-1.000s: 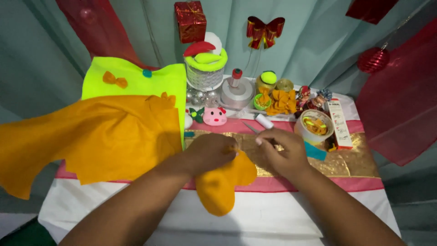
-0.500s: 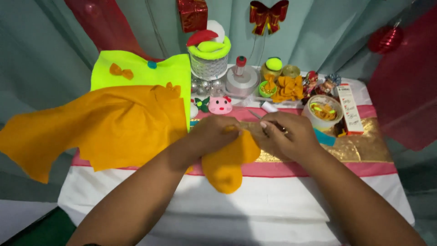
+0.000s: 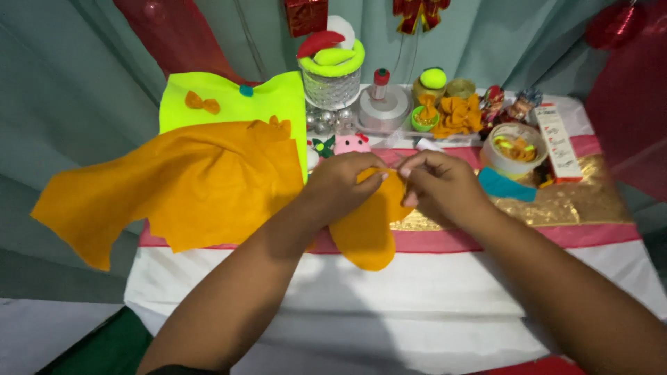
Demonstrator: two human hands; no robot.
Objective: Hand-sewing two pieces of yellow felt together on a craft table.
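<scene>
My left hand [image 3: 342, 186] and my right hand [image 3: 439, 185] meet above the middle of the table, both pinching the top edge of a small rounded piece of orange felt [image 3: 368, 232]. The piece hangs down between my hands toward the table's front edge. A large sheet of orange felt [image 3: 174, 187] lies spread to the left of my left hand, draping past the table's left side. Under its far edge sits a neon yellow-green felt sheet [image 3: 229, 104] with a small orange bow on it.
Along the back stand a glittery jar with felt rolls [image 3: 332, 73], a white round stand [image 3: 383, 107], small pots and orange felt scraps [image 3: 455, 114]. A white bowl of bits [image 3: 514, 147], a blue felt scrap [image 3: 506, 186] and a long box [image 3: 558, 142] sit right, on gold cloth [image 3: 583, 201].
My hands stay together on the small orange piece, with the fingers shifting along its top edge. The view has tilted slightly, so the table sits a little higher in the frame.
</scene>
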